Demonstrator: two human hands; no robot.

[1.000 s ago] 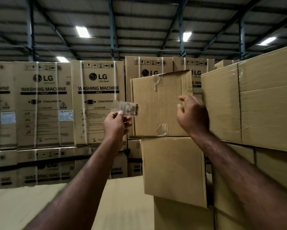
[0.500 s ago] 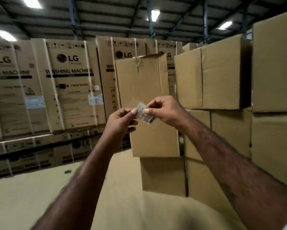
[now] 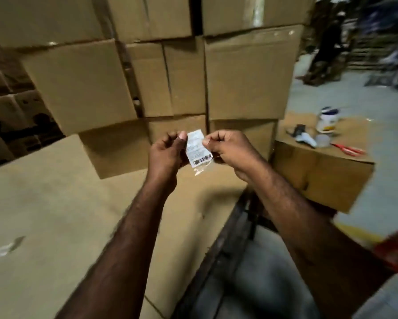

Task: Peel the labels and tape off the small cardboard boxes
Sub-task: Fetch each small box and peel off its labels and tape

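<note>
Pinching the label (image 3: 197, 147) from both sides, you have your left hand (image 3: 168, 153) curled on its left edge and your right hand (image 3: 230, 149) on its right, both equally near. It hangs free of the boxes (image 3: 248, 77), above the far edge of the big carton (image 3: 55, 203). Its long axis is near upright, with the barcode end and a scrap of tape (image 3: 199, 170) lowest.

The label (image 3: 197, 147) is white with black barcode stripes near its lower edge, the cardboard boxes (image 3: 246, 72) are plain tan-brown, scissors (image 3: 348, 149) red, the tub (image 3: 327, 119) white with a blue top and, blurry, maybe a yellow band, floor (image 3: 389, 171) pale grey.
</note>
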